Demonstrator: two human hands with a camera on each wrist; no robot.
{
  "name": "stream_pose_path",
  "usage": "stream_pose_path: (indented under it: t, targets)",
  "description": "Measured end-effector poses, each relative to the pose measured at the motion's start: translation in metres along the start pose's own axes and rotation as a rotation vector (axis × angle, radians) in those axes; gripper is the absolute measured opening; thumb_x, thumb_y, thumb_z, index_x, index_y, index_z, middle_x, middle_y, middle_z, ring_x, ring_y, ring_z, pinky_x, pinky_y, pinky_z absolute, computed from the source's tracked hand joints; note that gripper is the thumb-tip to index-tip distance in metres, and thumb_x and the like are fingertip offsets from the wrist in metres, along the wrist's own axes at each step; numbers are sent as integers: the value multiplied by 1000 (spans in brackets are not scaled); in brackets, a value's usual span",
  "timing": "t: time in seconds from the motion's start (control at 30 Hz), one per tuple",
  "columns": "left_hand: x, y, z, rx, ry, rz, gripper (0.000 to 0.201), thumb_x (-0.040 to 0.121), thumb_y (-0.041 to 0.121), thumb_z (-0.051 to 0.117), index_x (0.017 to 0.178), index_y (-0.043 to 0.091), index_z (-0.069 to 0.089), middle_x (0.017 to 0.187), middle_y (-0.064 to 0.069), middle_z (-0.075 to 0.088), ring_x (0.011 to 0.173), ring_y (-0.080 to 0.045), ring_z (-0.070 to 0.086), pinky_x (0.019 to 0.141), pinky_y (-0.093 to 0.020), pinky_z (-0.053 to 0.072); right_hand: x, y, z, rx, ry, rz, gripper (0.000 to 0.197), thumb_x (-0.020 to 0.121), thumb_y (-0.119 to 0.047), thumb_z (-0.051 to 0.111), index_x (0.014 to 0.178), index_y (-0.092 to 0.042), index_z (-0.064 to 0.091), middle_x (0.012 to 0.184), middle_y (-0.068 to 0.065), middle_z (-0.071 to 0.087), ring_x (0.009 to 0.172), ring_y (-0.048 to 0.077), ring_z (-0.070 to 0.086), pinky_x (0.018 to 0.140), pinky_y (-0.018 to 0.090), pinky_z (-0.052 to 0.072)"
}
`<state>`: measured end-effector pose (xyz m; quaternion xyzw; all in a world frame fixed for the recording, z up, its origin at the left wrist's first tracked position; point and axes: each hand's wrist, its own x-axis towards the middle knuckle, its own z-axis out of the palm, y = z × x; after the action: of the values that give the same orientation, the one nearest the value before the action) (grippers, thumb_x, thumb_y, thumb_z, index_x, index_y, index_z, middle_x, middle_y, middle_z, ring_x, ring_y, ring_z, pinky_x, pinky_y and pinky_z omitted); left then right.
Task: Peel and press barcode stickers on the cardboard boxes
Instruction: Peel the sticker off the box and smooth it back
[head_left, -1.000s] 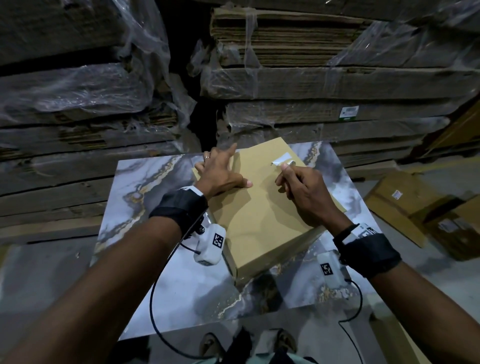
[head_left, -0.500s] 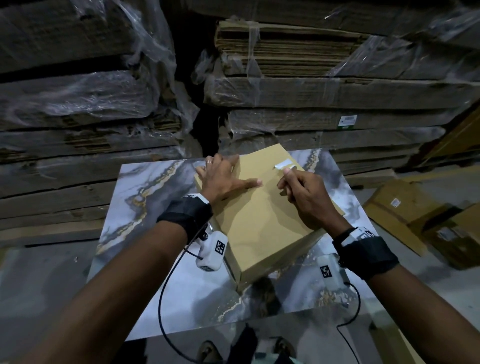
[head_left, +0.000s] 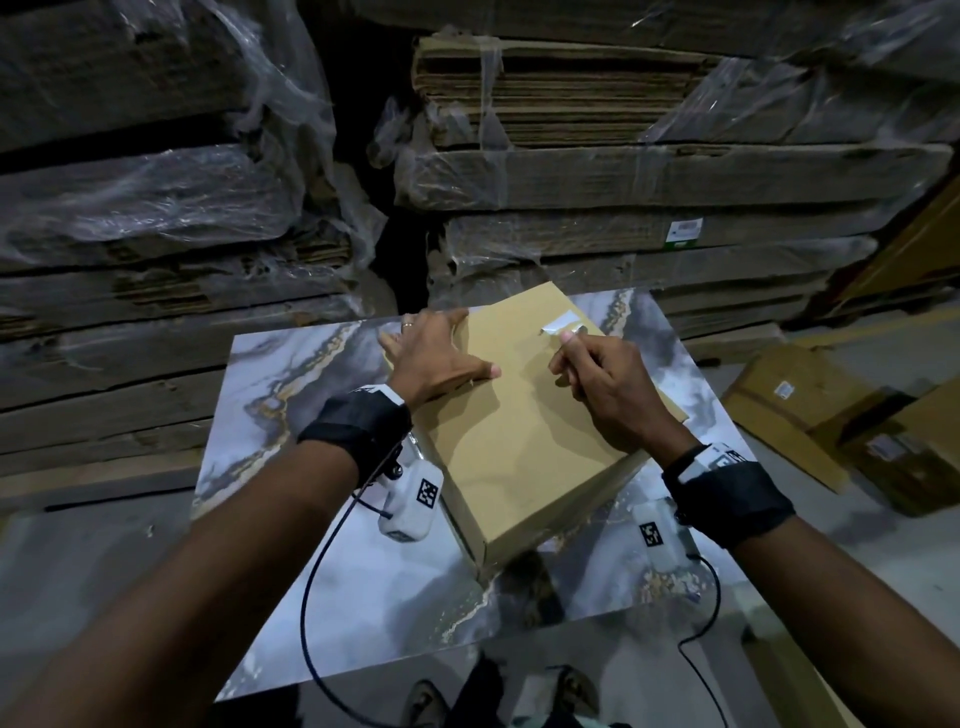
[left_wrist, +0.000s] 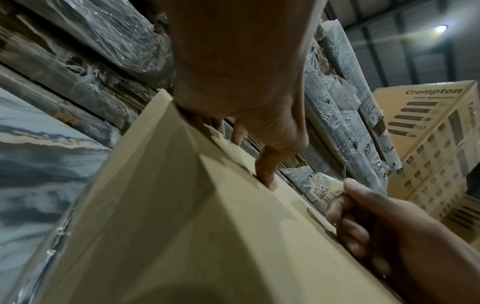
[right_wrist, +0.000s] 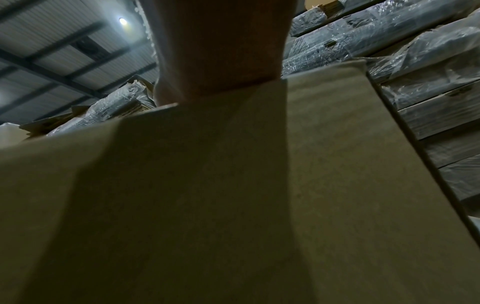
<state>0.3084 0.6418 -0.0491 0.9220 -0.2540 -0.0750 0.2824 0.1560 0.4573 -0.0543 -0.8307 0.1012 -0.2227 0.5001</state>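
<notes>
A plain cardboard box (head_left: 524, 431) sits on the marble-patterned desk (head_left: 291, 395), under both hands. The left hand (head_left: 434, 358) lies flat on the box's top near its far left edge, fingers spread and straight, thumb stretched toward the right hand. The right hand (head_left: 602, 384) rests on the top with its fingers curled, pinching a white barcode sticker (head_left: 562, 325) between thumb and forefinger just beyond its knuckles; the sticker's far end lies against the cardboard. In the left wrist view the sticker (left_wrist: 324, 189) shows printed code. Beyond both hands rise plastic-wrapped stacks of flattened cardboard (head_left: 649, 171).
</notes>
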Motion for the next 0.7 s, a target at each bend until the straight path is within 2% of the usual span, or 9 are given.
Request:
stream_pose_path:
  t: [0.07, 0.13, 0.2, 0.27, 0.37, 0.47, 0.57, 0.63, 0.7]
  targets:
    - [-2, 2, 1, 27, 25, -5, 90, 53, 69, 82, 134, 39, 58, 127, -6, 61, 129, -30, 46, 102, -51, 25, 0, 0, 0, -20, -3, 6, 52, 109, -41, 47, 72, -12, 70, 56, 6, 57, 58, 21, 64, 59, 35, 50]
    - [0, 2, 6, 49, 17, -48, 95, 53, 78, 79, 137, 40, 55, 133, -6, 56, 134, -30, 40, 106, -53, 20, 0, 1, 0, -14, -4, 12, 52, 109, -40, 47, 71, -12, 70, 56, 4, 56, 58, 21, 63, 59, 40, 51]
    - [0, 1, 9, 79, 18, -71, 105, 49, 92, 69, 138, 40, 52, 135, -4, 52, 135, -29, 38, 108, -56, 17, 0, 1, -1, 4, -3, 14, 52, 109, -40, 47, 71, -12, 70, 55, 2, 55, 57, 19, 61, 59, 44, 52]
    - [-1, 3, 5, 87, 0, -67, 112, 44, 99, 60, 138, 40, 50, 134, -3, 51, 133, -29, 39, 111, -59, 22, -1, 0, -1, 16, 2, 19, 52, 109, -40, 47, 72, -12, 70, 56, 1, 55, 58, 18, 60, 58, 43, 50]
    - [9, -7, -1, 39, -129, -27, 105, 46, 90, 71, 137, 40, 52, 124, 4, 53, 124, -24, 44, 110, -59, 32, -2, 0, -1, 47, 8, 35, 53, 109, -40, 47, 72, -10, 70, 57, 6, 55, 59, 27, 60, 57, 37, 46]
    - [30, -34, 8, -48, -229, 0, 89, 43, 83, 77, 125, 55, 56, 112, 5, 67, 115, -31, 59, 102, -63, 43, -2, -1, 0, 37, 11, 37, 53, 109, -41, 47, 73, -10, 71, 57, 9, 57, 60, 33, 61, 57, 36, 47]
    - [33, -35, 3, -77, -254, 33, 74, 46, 69, 78, 115, 55, 56, 109, 1, 68, 115, -35, 59, 104, -66, 40, 0, 0, 0, 22, 12, 41, 52, 109, -40, 48, 72, -11, 71, 56, 4, 57, 55, 21, 59, 56, 40, 49]
    - [17, -18, -5, -53, -157, 43, 80, 52, 70, 79, 126, 47, 57, 120, -2, 63, 123, -36, 50, 112, -60, 31, 0, 0, 1, 4, 8, 39, 52, 109, -39, 48, 73, -11, 72, 56, 1, 57, 55, 15, 59, 58, 43, 52]
    - [8, -9, -4, -14, -83, 14, 84, 64, 58, 85, 139, 33, 56, 134, -9, 54, 133, -31, 38, 110, -48, 20, 1, 0, 1, -24, 4, 33, 52, 109, -40, 48, 72, -12, 72, 55, -2, 57, 55, 13, 60, 60, 45, 54]
